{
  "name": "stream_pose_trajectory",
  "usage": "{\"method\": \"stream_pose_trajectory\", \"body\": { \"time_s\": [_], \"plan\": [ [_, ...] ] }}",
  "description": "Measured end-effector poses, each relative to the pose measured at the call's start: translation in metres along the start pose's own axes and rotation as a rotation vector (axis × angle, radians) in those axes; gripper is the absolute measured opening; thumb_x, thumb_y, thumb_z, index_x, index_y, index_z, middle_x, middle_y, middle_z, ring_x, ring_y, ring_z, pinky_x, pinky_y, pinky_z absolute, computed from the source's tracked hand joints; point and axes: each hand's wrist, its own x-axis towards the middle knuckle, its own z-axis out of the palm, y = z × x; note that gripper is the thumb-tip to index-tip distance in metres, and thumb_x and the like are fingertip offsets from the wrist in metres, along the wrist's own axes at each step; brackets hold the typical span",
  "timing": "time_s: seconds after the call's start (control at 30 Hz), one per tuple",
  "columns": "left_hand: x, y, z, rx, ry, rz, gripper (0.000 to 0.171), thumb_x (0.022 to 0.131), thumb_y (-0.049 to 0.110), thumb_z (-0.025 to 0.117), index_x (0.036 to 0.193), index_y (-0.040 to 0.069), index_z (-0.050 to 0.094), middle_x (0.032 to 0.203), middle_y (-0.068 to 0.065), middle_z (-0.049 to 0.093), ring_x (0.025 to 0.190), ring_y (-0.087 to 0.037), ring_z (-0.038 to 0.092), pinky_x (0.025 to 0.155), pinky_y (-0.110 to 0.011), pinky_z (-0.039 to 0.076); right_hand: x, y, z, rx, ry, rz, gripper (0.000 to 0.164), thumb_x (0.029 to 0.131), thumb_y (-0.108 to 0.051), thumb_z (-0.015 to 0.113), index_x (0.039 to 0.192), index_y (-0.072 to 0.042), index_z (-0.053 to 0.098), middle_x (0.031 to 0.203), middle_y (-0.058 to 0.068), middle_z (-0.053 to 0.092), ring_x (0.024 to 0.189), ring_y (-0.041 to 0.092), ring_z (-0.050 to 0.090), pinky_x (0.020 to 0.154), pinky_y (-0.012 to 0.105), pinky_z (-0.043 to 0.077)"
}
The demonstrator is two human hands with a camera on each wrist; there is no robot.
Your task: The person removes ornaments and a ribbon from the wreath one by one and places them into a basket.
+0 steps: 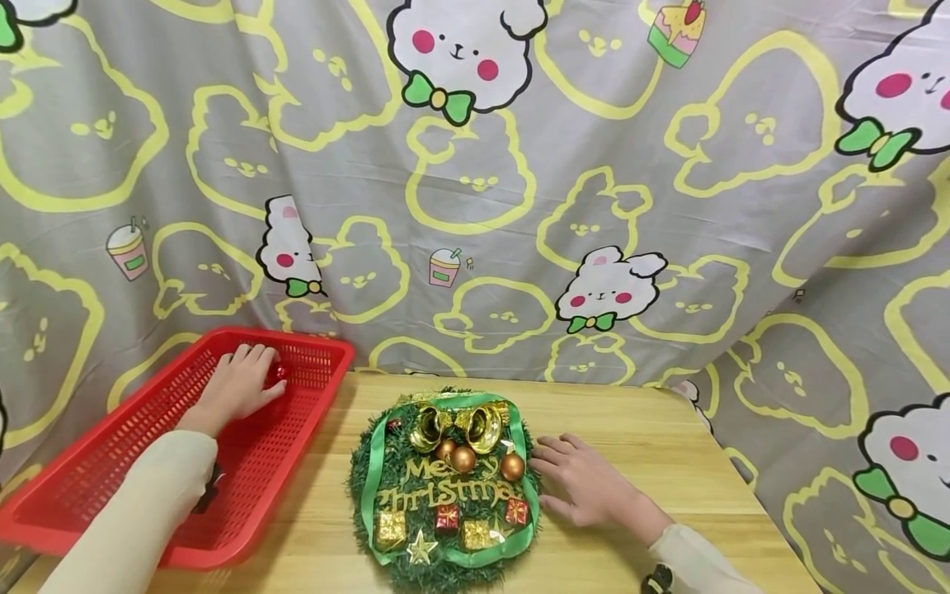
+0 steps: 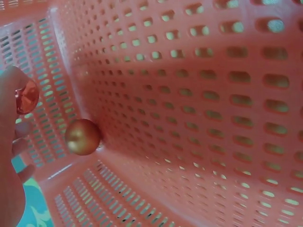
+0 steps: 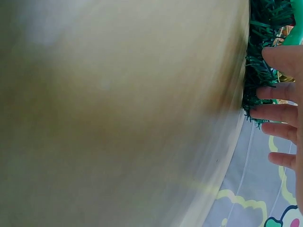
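Note:
Inside the red plastic basket (image 1: 256, 528), my left hand (image 1: 236, 386) holds a shiny red ornament (image 1: 277, 376) between its thumb and fingers. The left wrist view shows this red ornament (image 2: 28, 97) partly hidden by the hand. A gold ball (image 2: 83, 137) lies in a corner of the basket, apart from the fingers. On the table sits a round green Christmas wreath (image 1: 393, 462) with a green ribbon, gold bells, copper-coloured balls, small gift boxes and gold lettering. My right hand (image 1: 582, 483) rests at its right edge, fingers extended and touching the green tinsel (image 3: 259, 71).
The wooden table (image 1: 653, 429) carries the basket on the left and the wreath in the middle. A grey curtain (image 1: 490, 322) with cartoon prints hangs right behind the table and along its right side. The basket's raised walls surround the left hand.

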Motion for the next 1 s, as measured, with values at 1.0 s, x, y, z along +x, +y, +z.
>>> {"method": "stream_pose_trajectory", "body": {
  "time_s": [1.0],
  "plan": [
    [-0.009, -0.004, 0.014, 0.060, -0.111, 0.012, 0.058, 0.088, 0.030, 0.074, 0.126, -0.009, 0.054, 0.123, -0.031, 0.056, 0.115, -0.048, 0.046, 0.092, -0.069, 0.041, 0.001, -0.002, -0.003, -0.004, -0.011, -0.001, 0.054, 0.094, -0.049, 0.061, 0.131, -0.010, 0.067, 0.134, 0.011, 0.067, 0.128, 0.034, 0.061, 0.105, 0.055, 0.047]
  ]
}}
